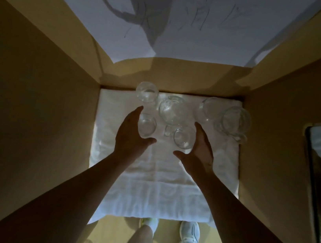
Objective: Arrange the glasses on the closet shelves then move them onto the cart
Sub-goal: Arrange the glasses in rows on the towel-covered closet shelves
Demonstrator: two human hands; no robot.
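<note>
Hands spread open, left hand (pixel 130 135) beside small glass (pixel 146 126), right hand (pixel 199 149) beside another glass (pixel 183 138)

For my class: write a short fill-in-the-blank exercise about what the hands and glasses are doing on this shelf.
1. The glasses stand on a white ____ that covers the shelf.
2. The left hand is open beside a small glass, not yet ____ it.
3. The right hand holds ____.

Missing words: towel; gripping; nothing
</note>
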